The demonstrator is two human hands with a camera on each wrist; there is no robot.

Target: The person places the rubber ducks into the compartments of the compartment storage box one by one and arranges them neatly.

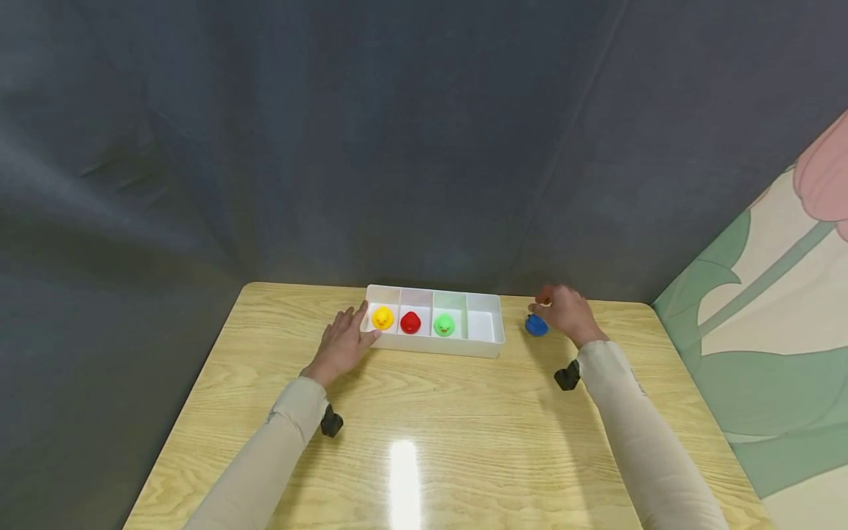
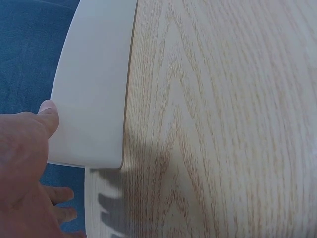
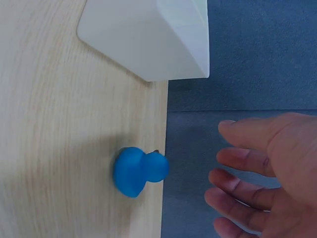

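Note:
A white divided tray (image 1: 433,343) stands near the table's far edge. From left to right, its compartments hold a yellow rubber duck (image 1: 382,318), a red rubber duck (image 1: 411,322) and a green rubber duck (image 1: 444,324); the rightmost has none. My left hand (image 1: 341,344) rests at the tray's left end, thumb on the rim (image 2: 49,116) and fingers extended. To the right of the tray, a blue rubber duck (image 1: 536,325) sits on the table. Above and beside it is my right hand (image 1: 568,313), its loosely bent fingers (image 3: 237,183) apart from the duck.
The light wooden table (image 1: 450,412) ends just behind the tray and blue duck, against a dark grey curtain (image 1: 397,147). A panel with a floral print (image 1: 782,309) stands along the right side.

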